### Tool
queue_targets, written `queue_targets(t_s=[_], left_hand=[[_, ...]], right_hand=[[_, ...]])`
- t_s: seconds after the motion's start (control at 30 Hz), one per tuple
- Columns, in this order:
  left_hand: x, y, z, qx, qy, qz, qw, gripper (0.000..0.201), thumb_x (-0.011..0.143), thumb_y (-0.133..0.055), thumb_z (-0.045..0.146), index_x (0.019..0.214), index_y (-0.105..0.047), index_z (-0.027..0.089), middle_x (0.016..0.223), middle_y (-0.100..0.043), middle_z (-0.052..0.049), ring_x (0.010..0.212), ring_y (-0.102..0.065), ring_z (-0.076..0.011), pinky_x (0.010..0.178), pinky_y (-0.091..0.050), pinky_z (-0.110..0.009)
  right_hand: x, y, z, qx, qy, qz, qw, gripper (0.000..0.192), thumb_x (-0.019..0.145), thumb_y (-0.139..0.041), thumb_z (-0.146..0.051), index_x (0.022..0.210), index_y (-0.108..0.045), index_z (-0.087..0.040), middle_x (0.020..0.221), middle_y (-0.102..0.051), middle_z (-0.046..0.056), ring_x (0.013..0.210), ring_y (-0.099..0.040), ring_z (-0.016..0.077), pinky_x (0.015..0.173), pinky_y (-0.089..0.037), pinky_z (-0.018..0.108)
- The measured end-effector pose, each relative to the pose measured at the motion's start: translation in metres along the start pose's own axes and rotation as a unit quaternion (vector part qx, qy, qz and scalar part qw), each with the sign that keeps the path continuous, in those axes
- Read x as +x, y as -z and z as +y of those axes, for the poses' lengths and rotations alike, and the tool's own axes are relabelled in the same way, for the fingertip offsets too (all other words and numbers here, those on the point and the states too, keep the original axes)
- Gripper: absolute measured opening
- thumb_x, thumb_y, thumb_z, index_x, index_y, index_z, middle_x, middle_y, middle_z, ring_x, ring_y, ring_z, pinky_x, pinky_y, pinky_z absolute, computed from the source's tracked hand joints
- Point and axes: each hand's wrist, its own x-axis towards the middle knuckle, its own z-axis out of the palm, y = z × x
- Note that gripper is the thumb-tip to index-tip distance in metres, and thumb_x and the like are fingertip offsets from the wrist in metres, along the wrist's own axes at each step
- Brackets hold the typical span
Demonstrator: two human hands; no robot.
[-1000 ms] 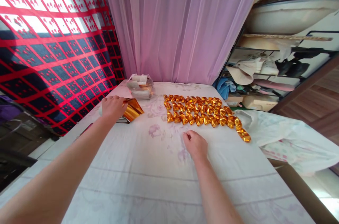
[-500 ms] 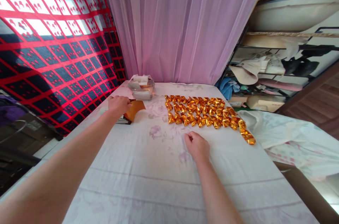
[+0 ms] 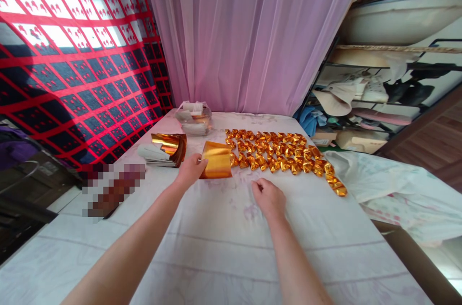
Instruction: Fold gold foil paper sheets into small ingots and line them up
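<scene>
Left hand (image 3: pixel 190 170): pinches one gold foil sheet (image 3: pixel 217 159) by its near edge, above the cloth-covered table (image 3: pixel 216 247), between foil stack (image 3: pixel 169 147) and folded gold pieces (image 3: pixel 285 153). Right hand (image 3: pixel 267 197): loosely curled, empty, resting on the cloth.

A: Can any writing be read on the gold foil sheet (image 3: pixel 216 159) or on the stack of sheets (image 3: pixel 164 151) left of it?

B: None. The clear bag (image 3: pixel 193 117) behind that stack shows no legible label either.
</scene>
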Motion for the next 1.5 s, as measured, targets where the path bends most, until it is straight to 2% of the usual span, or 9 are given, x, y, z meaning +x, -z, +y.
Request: queue_targets(t_s=[0.1,0.27,0.4,0.47,0.73,0.9,1.17,1.3,1.5], left_hand=[[-0.025,-0.017,-0.003,-0.041,0.003,-0.026,0.999,0.025,0.089,-0.048,0.036,0.097,-0.065,0.02,0.076,-0.072,-0.001,0.069,-0.066,-0.0177,0.06,-0.043,-0.025],[-0.056,-0.023,-0.01,-0.069,-0.011,-0.035,0.997,0.023,0.09,-0.047,0.036,0.099,-0.063,0.021,0.074,-0.07,0.001,0.065,-0.064,-0.0161,0.058,-0.039,-0.025],[-0.072,-0.029,-0.016,-0.069,-0.021,-0.024,0.997,0.018,0.087,-0.049,0.036,0.085,-0.061,0.023,0.07,-0.065,0.003,0.063,-0.06,-0.0155,0.057,-0.037,-0.025],[-0.078,-0.032,-0.019,-0.074,-0.027,-0.017,0.997,0.017,0.087,-0.05,0.036,0.089,-0.062,0.023,0.071,-0.066,0.003,0.064,-0.06,-0.0159,0.058,-0.039,-0.025],[-0.087,-0.039,-0.023,-0.084,-0.044,0.019,0.995,0.029,0.093,-0.047,0.029,0.118,-0.062,0.025,0.101,-0.075,-0.004,0.091,-0.07,-0.0209,0.077,-0.05,-0.028],[-0.089,-0.041,-0.024,-0.074,-0.068,0.021,0.995,0.028,0.093,-0.05,0.028,0.117,-0.064,0.024,0.103,-0.075,-0.005,0.092,-0.071,-0.0211,0.078,-0.052,-0.029],[-0.091,-0.045,-0.024,-0.053,-0.139,0.037,0.988,0.028,0.094,-0.048,0.025,0.117,-0.064,0.025,0.107,-0.074,-0.003,0.093,-0.071,-0.0189,0.081,-0.054,-0.028],[-0.091,-0.047,-0.025,-0.042,-0.177,0.056,0.982,0.025,0.094,-0.049,0.024,0.113,-0.066,0.026,0.104,-0.074,-0.002,0.089,-0.071,-0.0174,0.08,-0.054,-0.027],[-0.093,-0.046,-0.027,-0.023,-0.216,0.081,0.973,0.026,0.093,-0.048,0.019,0.112,-0.066,0.025,0.098,-0.073,-0.003,0.086,-0.069,-0.0168,0.077,-0.054,-0.026]], right_hand=[[-0.001,0.001,0.0,0.008,0.002,0.001,1.0,0.027,0.091,-0.049,-0.037,0.076,-0.067,-0.024,0.08,-0.071,0.001,0.072,-0.06,0.0159,0.06,-0.032,0.024],[-0.001,-0.002,0.002,0.039,0.009,0.009,0.999,0.028,0.091,-0.048,-0.039,0.079,-0.069,-0.025,0.083,-0.073,0.002,0.075,-0.062,0.0175,0.064,-0.037,0.024],[0.0,-0.006,0.005,0.074,0.034,0.01,0.997,0.026,0.088,-0.048,-0.036,0.098,-0.071,-0.027,0.09,-0.073,0.0,0.078,-0.064,0.0165,0.072,-0.043,0.024],[0.0,-0.008,0.006,0.102,0.056,0.012,0.993,0.031,0.086,-0.049,-0.033,0.109,-0.07,-0.026,0.093,-0.073,0.0,0.077,-0.064,0.0159,0.074,-0.045,0.024],[-0.009,-0.011,-0.014,0.213,0.159,0.054,0.963,0.04,0.085,-0.048,-0.033,0.116,-0.067,-0.018,0.086,-0.07,0.003,0.069,-0.061,0.0139,0.076,-0.05,0.024],[-0.018,-0.007,-0.034,0.186,0.231,0.057,0.953,0.035,0.086,-0.051,-0.029,0.113,-0.071,-0.021,0.076,-0.068,0.001,0.065,-0.06,0.0129,0.073,-0.049,0.021],[-0.021,-0.013,-0.035,0.195,0.282,0.08,0.936,0.031,0.09,-0.05,-0.029,0.111,-0.072,-0.024,0.095,-0.077,0.005,0.078,-0.07,0.0163,0.078,-0.054,0.025],[-0.021,-0.01,-0.037,0.259,0.258,0.052,0.929,0.034,0.09,-0.049,-0.032,0.115,-0.07,-0.021,0.088,-0.076,0.004,0.072,-0.071,0.016,0.076,-0.055,0.026],[-0.027,0.002,-0.046,0.357,0.188,-0.04,0.914,0.044,0.095,-0.044,-0.043,0.126,-0.063,-0.018,0.068,-0.07,0.001,0.061,-0.067,0.0158,0.065,-0.053,0.025]])
